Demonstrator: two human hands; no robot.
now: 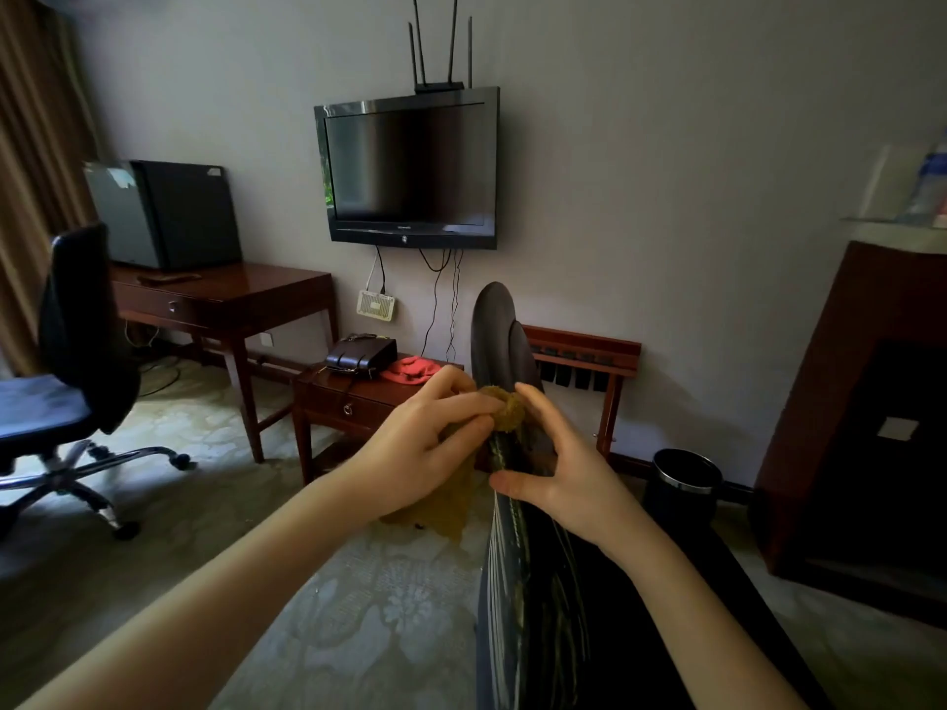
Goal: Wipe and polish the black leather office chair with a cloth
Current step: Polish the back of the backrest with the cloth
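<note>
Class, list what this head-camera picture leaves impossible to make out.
All in the head view:
1. Chair: seen edge-on, so its faces hardly show; lower part cut off by the bottom edge.
2. Cloth: partly covered by the left hand that pinches it.
3. Shelf items: blurred, cut by the right edge.

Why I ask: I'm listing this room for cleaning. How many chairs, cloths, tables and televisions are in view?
Chairs: 2 (black chair in front, chair at left)
Cloths: 2 (yellow cloth, red cloth)
Tables: 2 (desk, small table)
Televisions: 1 (television on the wall)
Total: 7
</note>
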